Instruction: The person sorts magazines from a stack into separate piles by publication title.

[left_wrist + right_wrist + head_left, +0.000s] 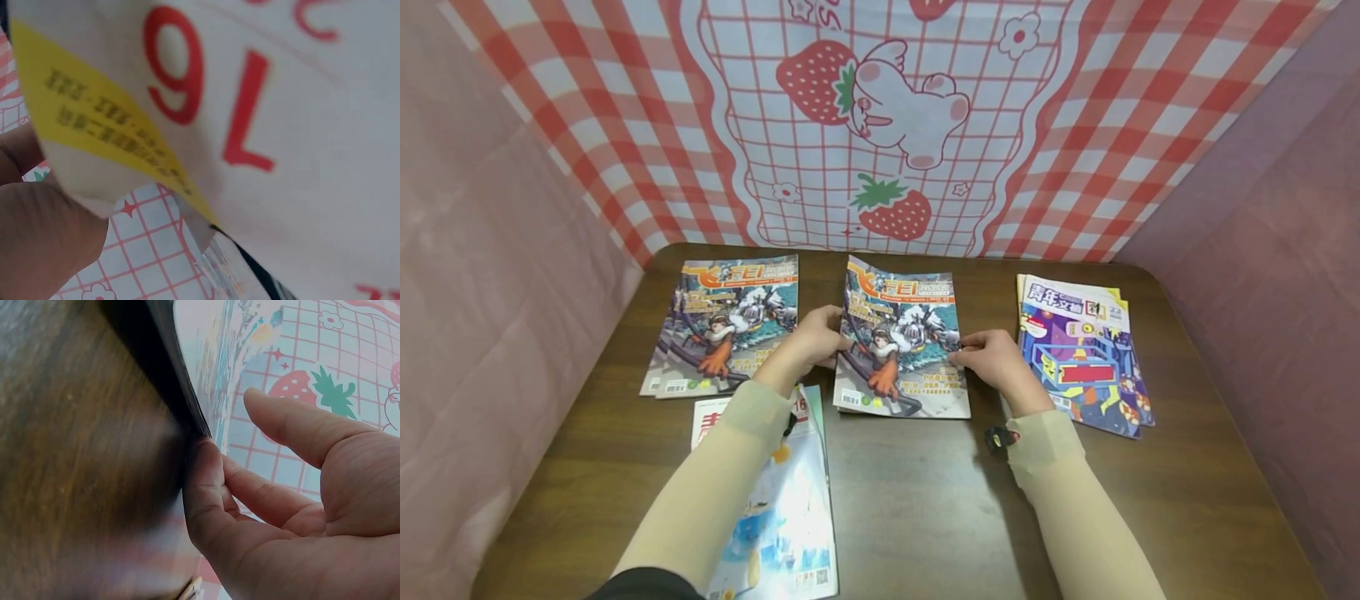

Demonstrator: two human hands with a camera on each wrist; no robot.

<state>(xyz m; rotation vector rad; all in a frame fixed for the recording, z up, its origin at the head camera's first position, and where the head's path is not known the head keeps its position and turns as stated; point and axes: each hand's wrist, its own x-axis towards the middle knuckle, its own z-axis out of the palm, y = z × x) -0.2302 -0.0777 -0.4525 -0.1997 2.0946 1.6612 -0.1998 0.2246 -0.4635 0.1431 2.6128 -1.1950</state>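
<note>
A magazine with an orange title and a cartoon figure lies at the middle of the table, with another edge showing under it. My left hand is at its left edge, thumb tip over the cover; its other fingertips are hidden. At the right edge, my right hand touches the magazine with its fingers. In the right wrist view the thumb stands away from the cover. Below my left forearm lies a white magazine; its raised corner with a red 16 fills much of the left wrist view.
Matching magazines overlap at the back left of the brown table. Purple-covered magazines lie fanned at the right. A checked strawberry cloth hangs behind the table, and pink cloth hangs at the sides.
</note>
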